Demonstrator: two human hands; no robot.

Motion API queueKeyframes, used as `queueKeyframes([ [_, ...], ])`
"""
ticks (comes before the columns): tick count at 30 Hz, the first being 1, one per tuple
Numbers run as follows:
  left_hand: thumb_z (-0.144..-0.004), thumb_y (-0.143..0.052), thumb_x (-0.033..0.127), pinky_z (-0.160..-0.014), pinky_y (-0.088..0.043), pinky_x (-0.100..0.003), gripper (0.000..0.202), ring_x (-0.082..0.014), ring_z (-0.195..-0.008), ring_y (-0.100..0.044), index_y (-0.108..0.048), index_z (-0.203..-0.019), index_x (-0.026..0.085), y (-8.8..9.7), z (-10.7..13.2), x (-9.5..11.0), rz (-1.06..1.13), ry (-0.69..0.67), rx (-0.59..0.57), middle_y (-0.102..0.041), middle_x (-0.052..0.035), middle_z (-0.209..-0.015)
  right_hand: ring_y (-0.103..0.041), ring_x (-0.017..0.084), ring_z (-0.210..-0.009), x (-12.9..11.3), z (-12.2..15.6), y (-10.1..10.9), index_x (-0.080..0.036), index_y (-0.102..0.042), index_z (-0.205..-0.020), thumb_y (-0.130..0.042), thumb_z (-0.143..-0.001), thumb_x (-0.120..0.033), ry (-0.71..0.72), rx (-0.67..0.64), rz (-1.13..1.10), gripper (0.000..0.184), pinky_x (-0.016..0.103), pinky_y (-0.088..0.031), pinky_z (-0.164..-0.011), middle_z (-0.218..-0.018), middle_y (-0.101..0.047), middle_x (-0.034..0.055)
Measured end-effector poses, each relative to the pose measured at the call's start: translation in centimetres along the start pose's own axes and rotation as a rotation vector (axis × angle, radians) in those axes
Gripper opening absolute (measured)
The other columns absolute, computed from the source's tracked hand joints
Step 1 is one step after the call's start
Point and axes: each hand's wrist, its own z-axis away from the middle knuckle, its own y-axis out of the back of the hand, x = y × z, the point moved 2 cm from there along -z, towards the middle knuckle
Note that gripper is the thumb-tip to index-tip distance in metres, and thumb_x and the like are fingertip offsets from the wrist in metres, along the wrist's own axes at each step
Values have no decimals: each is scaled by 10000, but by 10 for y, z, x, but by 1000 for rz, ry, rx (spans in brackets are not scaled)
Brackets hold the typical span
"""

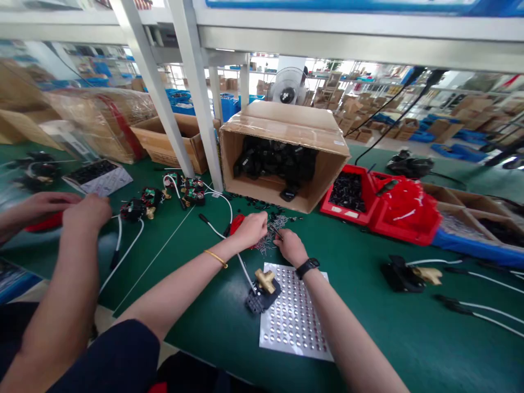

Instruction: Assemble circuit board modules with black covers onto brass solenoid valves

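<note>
My left hand (252, 230), closed with its fingertips pinched, is over a pile of small metal screws (266, 244). A red object (237, 223) shows partly behind this hand; whether the hand grips it I cannot tell. My right hand (291, 246) is at the pile's right side, fingers bent together around a thin dark piece too small to name. Nearer to me, a black housing with a brass cross-shaped fitting (266, 280) and a white cable rests partly on a silver sheet (292, 322) dotted with rows of small round pieces. My right forearm crosses above that sheet.
A cardboard box (282, 123) of black parts lies open towards me behind the screws. Red bins (346, 218) stand to its right. Another housing with brass fitting (403, 275) is at right. On the left, a co-worker's hands (84, 215) work near circuit assemblies (192, 191). A metal post (200, 93) rises ahead.
</note>
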Motion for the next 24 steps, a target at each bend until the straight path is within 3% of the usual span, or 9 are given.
queueKeyframes([
  [3, -802, -458, 171, -663, -460, -252, 97, -140, -699, -579, -545, -829, 136, 25, 35, -6, 175, 65, 129, -617, -47, -773, -600, 195, -821, -2, 5, -1, -175, -564, -785, -589, -796, -183, 12, 2, 15, 29, 266, -390, -667, -898, -596, 76],
  [6, -776, -540, 275, -664, -462, -248, 167, -148, -718, -594, -576, -843, 127, 31, 92, -17, 528, 245, 215, -635, -54, -798, -608, 199, -802, -4, 9, -2, -165, -550, -811, -546, -818, -156, 9, 15, 1, 13, 275, -397, -659, -940, -580, 99],
  [9, -694, -645, 307, -628, -429, -242, 215, -141, -654, -563, -623, -811, 128, 11, 148, -29, 834, 512, 237, -635, -30, -726, -608, 192, -773, -6, 15, 1, -164, -531, -837, -490, -848, -154, 2, 55, -53, 44, 277, -399, -650, -943, -578, 107],
  [12, -705, -645, 326, -574, -384, -222, 202, -114, -583, -499, -608, -738, 130, -16, 179, -32, 940, 609, 282, -581, 3, -624, -591, 186, -739, -5, 30, 8, -167, -514, -838, -453, -871, -208, -3, 101, -154, 81, 273, -404, -639, -830, -598, 76],
  [16, -761, -611, 362, -580, -376, -206, 241, -91, -597, -482, -508, -710, 150, -31, 180, -24, 1177, 576, 409, -581, 4, -697, -498, 128, -512, 0, 69, 5, -163, -531, -825, -417, -868, -329, -32, 58, -420, 206, 233, -381, -487, -604, -542, -6],
  [20, -721, -660, 375, -468, -290, -185, 305, -73, -478, -417, -433, -731, 172, -29, 167, -17, 1440, 590, 313, -510, 41, -562, -344, 93, -373, -2, 108, -14, -165, -548, -850, -452, -829, -376, -159, -74, -864, 233, 210, -287, -366, -467, -391, -69],
  [24, -695, -685, 391, -430, -210, -178, 332, -49, -429, -343, -530, -824, 127, -28, 166, -24, 1437, 682, 300, -439, 61, -503, -441, 120, -464, -14, 135, -25, -187, -550, -842, -445, -830, -319, -173, 68, -823, 169, 231, -376, -429, -547, -487, -26],
])
